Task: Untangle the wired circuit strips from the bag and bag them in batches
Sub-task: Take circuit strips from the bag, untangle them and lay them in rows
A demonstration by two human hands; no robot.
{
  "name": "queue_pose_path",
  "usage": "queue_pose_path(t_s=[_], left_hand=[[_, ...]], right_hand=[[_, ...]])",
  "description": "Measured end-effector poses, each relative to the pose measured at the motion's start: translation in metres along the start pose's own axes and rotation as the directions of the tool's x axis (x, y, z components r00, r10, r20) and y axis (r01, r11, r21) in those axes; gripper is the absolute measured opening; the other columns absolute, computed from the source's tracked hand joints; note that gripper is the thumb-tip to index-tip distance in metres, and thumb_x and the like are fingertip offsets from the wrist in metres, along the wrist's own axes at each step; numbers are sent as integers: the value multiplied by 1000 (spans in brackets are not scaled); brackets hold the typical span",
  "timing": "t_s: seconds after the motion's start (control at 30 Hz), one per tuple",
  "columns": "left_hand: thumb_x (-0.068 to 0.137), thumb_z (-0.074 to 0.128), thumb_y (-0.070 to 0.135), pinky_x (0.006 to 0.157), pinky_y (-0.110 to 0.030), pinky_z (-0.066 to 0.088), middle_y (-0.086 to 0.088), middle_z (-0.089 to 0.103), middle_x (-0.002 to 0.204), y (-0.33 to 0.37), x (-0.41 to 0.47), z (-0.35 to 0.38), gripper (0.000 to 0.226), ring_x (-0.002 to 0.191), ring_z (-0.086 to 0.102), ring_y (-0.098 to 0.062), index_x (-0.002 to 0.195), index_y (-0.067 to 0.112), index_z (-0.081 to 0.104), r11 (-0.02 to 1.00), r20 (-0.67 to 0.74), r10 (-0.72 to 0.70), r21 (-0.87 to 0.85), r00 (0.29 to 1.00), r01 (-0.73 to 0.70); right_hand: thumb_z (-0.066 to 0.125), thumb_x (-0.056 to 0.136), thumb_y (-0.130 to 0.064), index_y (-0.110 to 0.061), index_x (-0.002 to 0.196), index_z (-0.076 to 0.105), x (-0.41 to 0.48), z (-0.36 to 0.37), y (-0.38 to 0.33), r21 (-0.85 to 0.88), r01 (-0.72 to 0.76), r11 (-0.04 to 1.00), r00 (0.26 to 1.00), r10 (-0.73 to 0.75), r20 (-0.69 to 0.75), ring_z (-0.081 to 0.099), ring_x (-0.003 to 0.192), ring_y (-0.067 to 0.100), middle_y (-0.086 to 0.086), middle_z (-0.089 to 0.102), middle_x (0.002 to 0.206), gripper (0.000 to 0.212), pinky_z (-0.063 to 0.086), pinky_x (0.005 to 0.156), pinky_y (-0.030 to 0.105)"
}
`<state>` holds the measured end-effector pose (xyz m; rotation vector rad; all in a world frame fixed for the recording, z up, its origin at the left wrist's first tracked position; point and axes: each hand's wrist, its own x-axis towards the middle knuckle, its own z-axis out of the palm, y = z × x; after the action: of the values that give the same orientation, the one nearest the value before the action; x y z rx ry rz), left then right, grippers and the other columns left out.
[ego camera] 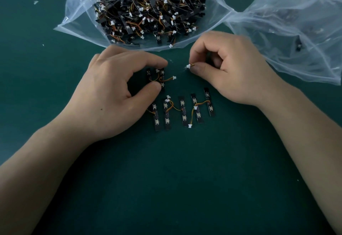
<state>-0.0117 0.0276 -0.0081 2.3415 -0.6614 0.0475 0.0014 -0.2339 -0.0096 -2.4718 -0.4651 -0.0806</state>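
A clear plastic bag lies open at the top, full of tangled black circuit strips with orange and yellow wires and white connectors. Below it, my left hand pinches two black strips between thumb and forefinger, upright on the mat. My right hand is closed on another strip, mostly hidden in the fist; its white connector sticks out at the fingertips. Several separated strips lie side by side in a row just below both hands.
A second clear bag lies at the upper right with one dark strip inside. Everything rests on a dark green mat. Small white scraps lie at the upper left.
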Motion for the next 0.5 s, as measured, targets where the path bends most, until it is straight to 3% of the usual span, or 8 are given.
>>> queue_pose_path(t_s=[0.2, 0.33, 0.5], left_hand=[[93, 63, 36, 110, -45, 41, 51, 48, 105, -2, 0, 0, 37, 120, 48, -1, 130, 35, 69, 1000, 4, 0, 5, 1000, 0], [93, 63, 37, 109, -46, 41, 53, 47, 104, -2, 0, 1, 37, 119, 47, 0, 130, 36, 69, 1000, 5, 6, 13, 1000, -7], [93, 63, 34, 109, -48, 42, 47, 48, 105, -2, 0, 1, 37, 121, 49, -5, 129, 36, 69, 1000, -1, 6, 16, 1000, -6]], right_hand=[[68, 91, -18, -25, 92, 76, -1, -2, 0, 48, -43, 998, 999, 42, 24, 55, 68, 10, -18, 61, 88, 10, 37, 64, 16], [67, 95, -31, -22, 94, 78, -1, -2, -2, 72, -29, 997, 999, 28, 21, 55, 72, 10, -11, 64, 92, 15, 41, 67, 23], [68, 97, -29, -29, 108, 80, -3, -1, -5, 30, 47, 998, 997, -49, 56, 59, 90, 9, -9, 63, 107, 17, 49, 78, 36]])
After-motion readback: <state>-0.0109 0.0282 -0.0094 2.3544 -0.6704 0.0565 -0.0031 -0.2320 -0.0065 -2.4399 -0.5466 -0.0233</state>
